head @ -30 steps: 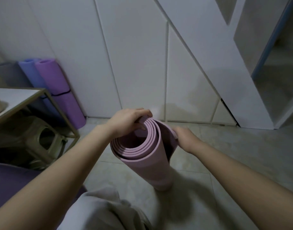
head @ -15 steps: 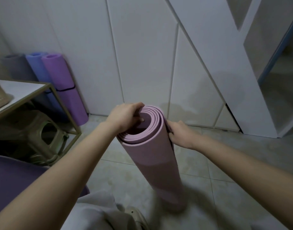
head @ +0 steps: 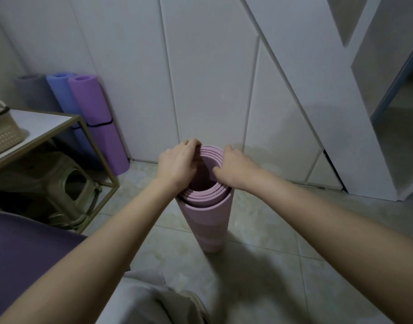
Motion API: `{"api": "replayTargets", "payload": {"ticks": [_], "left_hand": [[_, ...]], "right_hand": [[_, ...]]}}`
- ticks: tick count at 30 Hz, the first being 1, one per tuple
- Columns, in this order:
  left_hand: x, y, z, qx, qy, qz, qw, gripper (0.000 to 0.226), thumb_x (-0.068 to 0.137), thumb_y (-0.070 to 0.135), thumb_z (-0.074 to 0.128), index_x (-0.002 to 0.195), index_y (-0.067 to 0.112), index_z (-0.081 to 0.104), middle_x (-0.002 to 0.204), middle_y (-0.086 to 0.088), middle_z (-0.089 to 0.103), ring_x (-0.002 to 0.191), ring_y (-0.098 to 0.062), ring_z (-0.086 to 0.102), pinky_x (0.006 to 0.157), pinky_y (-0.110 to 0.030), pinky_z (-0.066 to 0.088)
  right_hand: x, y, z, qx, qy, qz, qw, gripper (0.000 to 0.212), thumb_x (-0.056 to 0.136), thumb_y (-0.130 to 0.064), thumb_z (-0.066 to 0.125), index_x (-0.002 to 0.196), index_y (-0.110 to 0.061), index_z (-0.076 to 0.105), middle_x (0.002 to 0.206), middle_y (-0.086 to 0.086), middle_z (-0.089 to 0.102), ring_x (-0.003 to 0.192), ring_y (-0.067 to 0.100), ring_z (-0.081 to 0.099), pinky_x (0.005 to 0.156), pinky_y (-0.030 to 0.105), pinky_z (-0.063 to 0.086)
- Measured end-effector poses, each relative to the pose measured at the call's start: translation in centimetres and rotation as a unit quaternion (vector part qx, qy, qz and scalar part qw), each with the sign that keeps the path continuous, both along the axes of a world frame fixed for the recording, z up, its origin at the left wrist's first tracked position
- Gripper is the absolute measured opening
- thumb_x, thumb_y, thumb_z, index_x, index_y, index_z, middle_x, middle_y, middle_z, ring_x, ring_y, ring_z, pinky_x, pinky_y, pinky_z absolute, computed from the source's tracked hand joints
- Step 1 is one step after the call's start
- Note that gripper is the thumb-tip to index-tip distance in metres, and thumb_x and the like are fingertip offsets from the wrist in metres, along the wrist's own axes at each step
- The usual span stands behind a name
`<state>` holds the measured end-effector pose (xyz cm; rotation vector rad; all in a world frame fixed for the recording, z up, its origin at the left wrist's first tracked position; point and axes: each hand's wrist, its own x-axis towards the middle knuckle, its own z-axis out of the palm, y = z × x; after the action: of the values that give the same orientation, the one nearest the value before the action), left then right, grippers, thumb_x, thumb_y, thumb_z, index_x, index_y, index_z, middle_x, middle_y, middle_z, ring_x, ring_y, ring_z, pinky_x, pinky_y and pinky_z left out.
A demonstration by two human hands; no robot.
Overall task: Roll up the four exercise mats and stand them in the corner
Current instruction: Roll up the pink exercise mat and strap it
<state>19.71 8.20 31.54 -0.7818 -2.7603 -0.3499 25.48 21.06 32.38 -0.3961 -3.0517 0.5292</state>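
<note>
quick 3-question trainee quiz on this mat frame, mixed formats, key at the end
1. True or false: the pink mat stands upright on the floor tiles.
2. How many rolled mats already lean in the corner by the wall? A) one B) two C) three
3. Fill in: both the left hand and the right hand grip the pink mat at its ___ end.

Key
1. True.
2. C: the grey mat, the blue mat and the purple mat.
3. top.
</note>
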Motion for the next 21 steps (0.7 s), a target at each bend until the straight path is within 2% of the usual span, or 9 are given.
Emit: {"api": "replayTargets", "payload": {"ticks": [3, 6, 9, 12, 15, 18, 21], "left_hand": [[-0.1, -0.8, -0.9, 0.019, 0.012, 0.002, 1.0, 0.042, 0.094, 0.026, 0.048, 0.136, 0.024, 0.042, 0.134, 0.001, 0.051, 0.118, -0.028, 0.052, 0.085, -0.038, 0.042], [-0.3, -1.6, -2.5, 0.069, -0.05, 0.013, 0.996, 0.047, 0.093, 0.024, 0.052, 0.139, 0.018, 0.041, 0.138, -0.002, 0.049, 0.125, -0.025, 0.047, 0.094, -0.036, 0.039], [-0.5, -2.2, -3.6, 0.11, -0.112, 0.02, 0.987, 0.057, 0.089, 0.008, 0.052, 0.143, 0.007, 0.033, 0.144, -0.013, 0.041, 0.131, -0.028, 0.041, 0.105, -0.038, 0.034], [-0.6, -2.9, -3.9, 0.105, -0.132, 0.01, 0.986, 0.059, 0.082, -0.005, 0.047, 0.139, 0.0, 0.033, 0.139, -0.02, 0.041, 0.126, -0.034, 0.042, 0.102, -0.037, 0.033], [-1.0, -3.7, -4.2, 0.084, -0.122, -0.014, 0.989, 0.05, 0.083, -0.007, 0.046, 0.131, 0.002, 0.038, 0.13, -0.019, 0.045, 0.118, -0.036, 0.046, 0.096, -0.039, 0.037], [-1.4, -5.0, -4.5, 0.076, -0.098, -0.022, 0.992, 0.052, 0.083, -0.01, 0.045, 0.133, 0.003, 0.038, 0.13, -0.016, 0.044, 0.12, -0.032, 0.043, 0.099, -0.037, 0.036], [-1.3, -6.7, -4.8, 0.073, -0.075, -0.01, 0.994, 0.056, 0.082, -0.009, 0.046, 0.136, 0.004, 0.036, 0.132, -0.014, 0.043, 0.123, -0.03, 0.042, 0.1, -0.038, 0.036]], "right_hand": [[-0.9, -0.9, -0.7, -0.023, -0.029, -0.011, 0.999, 0.048, 0.094, -0.019, 0.044, 0.132, 0.005, 0.027, 0.136, 0.028, 0.041, 0.123, 0.04, 0.046, 0.094, 0.035, 0.039], [-1.5, -1.5, -2.2, -0.042, -0.06, -0.016, 0.997, 0.056, 0.096, -0.014, 0.04, 0.138, 0.013, 0.014, 0.139, 0.03, 0.04, 0.125, 0.039, 0.045, 0.094, 0.035, 0.039], [-1.9, -1.8, -2.5, -0.028, -0.052, -0.009, 0.998, 0.054, 0.095, -0.02, 0.043, 0.136, 0.008, 0.022, 0.135, 0.028, 0.046, 0.121, 0.039, 0.049, 0.092, 0.036, 0.041], [-2.4, -2.1, -2.0, 0.022, -0.049, 0.019, 0.998, 0.055, 0.092, -0.031, 0.052, 0.132, 0.0, 0.032, 0.13, 0.024, 0.052, 0.118, 0.037, 0.052, 0.09, 0.037, 0.043], [-2.9, -2.3, -1.8, 0.044, -0.053, 0.035, 0.997, 0.052, 0.088, -0.035, 0.059, 0.128, -0.005, 0.042, 0.127, 0.021, 0.055, 0.117, 0.037, 0.052, 0.089, 0.035, 0.044], [-3.0, -3.3, -1.9, 0.051, -0.013, 0.053, 0.997, 0.041, 0.088, -0.032, 0.058, 0.119, -0.008, 0.051, 0.122, 0.02, 0.058, 0.113, 0.037, 0.054, 0.088, 0.036, 0.044], [-3.1, -5.2, -2.3, 0.086, 0.025, 0.07, 0.994, 0.034, 0.089, -0.028, 0.055, 0.116, -0.008, 0.052, 0.117, 0.02, 0.06, 0.109, 0.037, 0.056, 0.085, 0.037, 0.045]]}}
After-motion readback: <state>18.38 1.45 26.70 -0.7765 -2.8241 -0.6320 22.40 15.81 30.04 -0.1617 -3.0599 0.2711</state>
